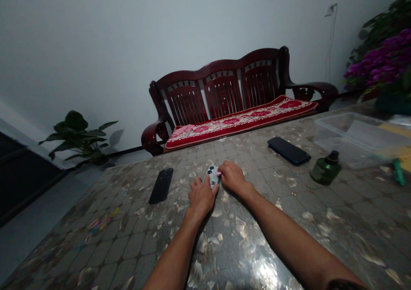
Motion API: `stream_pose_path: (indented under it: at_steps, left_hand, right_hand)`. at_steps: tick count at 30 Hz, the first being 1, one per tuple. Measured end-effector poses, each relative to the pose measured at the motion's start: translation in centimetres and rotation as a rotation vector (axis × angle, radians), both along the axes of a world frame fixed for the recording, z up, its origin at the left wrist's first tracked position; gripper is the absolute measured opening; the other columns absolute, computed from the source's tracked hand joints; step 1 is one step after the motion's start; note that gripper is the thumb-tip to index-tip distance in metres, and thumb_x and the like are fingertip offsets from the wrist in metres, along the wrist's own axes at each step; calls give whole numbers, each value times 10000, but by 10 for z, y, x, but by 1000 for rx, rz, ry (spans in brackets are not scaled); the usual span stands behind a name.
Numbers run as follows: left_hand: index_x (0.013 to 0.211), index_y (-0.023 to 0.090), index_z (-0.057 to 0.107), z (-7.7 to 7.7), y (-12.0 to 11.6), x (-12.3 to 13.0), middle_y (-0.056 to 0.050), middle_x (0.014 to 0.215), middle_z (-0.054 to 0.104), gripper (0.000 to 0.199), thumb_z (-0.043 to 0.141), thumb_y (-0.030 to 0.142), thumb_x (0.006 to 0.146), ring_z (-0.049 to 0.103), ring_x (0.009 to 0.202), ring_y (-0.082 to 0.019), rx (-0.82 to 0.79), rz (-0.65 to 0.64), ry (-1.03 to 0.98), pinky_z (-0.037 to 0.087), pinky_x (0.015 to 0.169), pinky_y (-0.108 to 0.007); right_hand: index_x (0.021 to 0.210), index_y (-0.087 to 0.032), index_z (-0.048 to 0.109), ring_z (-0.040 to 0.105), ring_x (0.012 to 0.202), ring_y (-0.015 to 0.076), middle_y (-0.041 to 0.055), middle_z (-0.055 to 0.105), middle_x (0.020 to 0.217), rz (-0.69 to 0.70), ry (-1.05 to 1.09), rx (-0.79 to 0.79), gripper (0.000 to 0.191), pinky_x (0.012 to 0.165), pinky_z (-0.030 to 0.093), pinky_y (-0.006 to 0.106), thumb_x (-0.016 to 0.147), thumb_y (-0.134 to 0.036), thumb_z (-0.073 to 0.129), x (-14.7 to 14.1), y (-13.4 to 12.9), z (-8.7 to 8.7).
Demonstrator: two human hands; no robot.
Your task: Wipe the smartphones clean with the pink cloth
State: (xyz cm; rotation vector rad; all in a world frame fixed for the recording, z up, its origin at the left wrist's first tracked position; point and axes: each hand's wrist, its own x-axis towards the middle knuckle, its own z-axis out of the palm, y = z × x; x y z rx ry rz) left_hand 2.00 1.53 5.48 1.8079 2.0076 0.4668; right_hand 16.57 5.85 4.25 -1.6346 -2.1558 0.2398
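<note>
A pale mint phone (pixel 214 179) with dark round camera lenses lies back side up on the table, between my two hands. My left hand (pixel 201 195) grips its near left side, thumb and fingers over the edge. At the phone's right edge, my right hand (pixel 231 175) is closed, fingers pinched on a small pinkish piece (pixel 219 173) that is too small to name. My fingers hide part of the phone. Left of my hands lies a black phone (pixel 161 185), apart from them.
The shell-patterned table (pixel 138 234) carries a dark wallet-like case (pixel 289 150), a green bottle (pixel 326 168) and a clear plastic box (pixel 356 140) at the right. Small colourful items (pixel 103 222) lie at the left. A wooden bench (pixel 221 89) stands behind.
</note>
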Motion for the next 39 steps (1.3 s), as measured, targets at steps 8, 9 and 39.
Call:
stream_pose_path:
  at_steps: [8, 9, 39]
  left_hand:
    - [1347, 217, 517, 5, -2, 9, -234, 1381, 460, 507, 556, 454, 900, 328, 1332, -473, -49, 41, -7, 285, 1061, -607]
    - [1340, 206, 516, 6, -3, 10, -242, 1380, 459, 493, 543, 442, 908, 331, 1327, -476, -49, 39, -8, 288, 1055, -611]
    - [1475, 267, 464, -3, 44, -83, -68, 1287, 444, 893, 810, 377, 659, 413, 1243, -304, -185, -688, 58, 308, 1121, -404]
  right_hand:
    - [1011, -205, 741, 583, 1030, 209, 96, 673, 1065, -27, 48, -7, 274, 858, 393, 271, 909, -130, 498, -1, 9, -10]
    - [1012, -204, 740, 584, 1030, 208, 95, 674, 1066, -27, 51, -6, 271, 860, 394, 269, 911, -131, 499, -1, 9, -11]
    - [1028, -209, 743, 568, 998, 209, 88, 664, 1044, 33, -23, -19, 273, 819, 380, 277, 922, -140, 501, 0, 2, -4]
